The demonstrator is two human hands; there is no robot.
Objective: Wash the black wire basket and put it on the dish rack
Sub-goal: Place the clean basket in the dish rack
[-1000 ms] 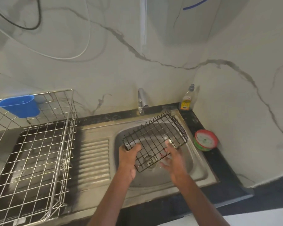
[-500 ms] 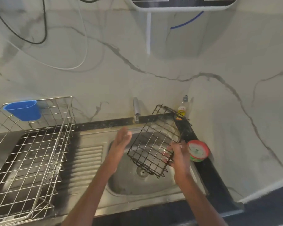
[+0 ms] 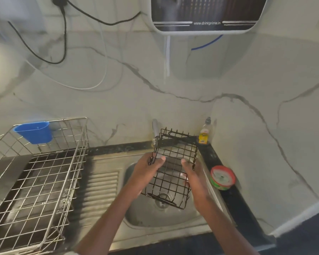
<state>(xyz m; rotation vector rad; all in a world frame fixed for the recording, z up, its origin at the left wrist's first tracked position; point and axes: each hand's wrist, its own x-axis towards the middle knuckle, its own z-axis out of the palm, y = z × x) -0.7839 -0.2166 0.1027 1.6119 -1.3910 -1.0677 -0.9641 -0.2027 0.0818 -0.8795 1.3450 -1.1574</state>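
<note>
The black wire basket (image 3: 173, 168) is held tilted, almost on end, above the steel sink (image 3: 155, 216), its top near the tap (image 3: 155, 131). My left hand (image 3: 147, 172) grips the basket's left edge, thumb across the wires. My right hand (image 3: 193, 173) holds its right side, with the thumb on the mesh and the fingers behind it. The steel wire dish rack (image 3: 35, 177) stands at the left of the sink on the counter.
A blue plastic cup (image 3: 34, 132) hangs on the rack's back rim. A dish soap bottle (image 3: 204, 134) stands in the corner and a round red-rimmed tub (image 3: 222, 177) sits on the black ledge at right. A ribbed drainboard (image 3: 101, 188) lies between rack and sink.
The basket went from lying flat over the sink to standing tilted on end. My left hand let go, then gripped its left edge again. The camera tipped upward.
</note>
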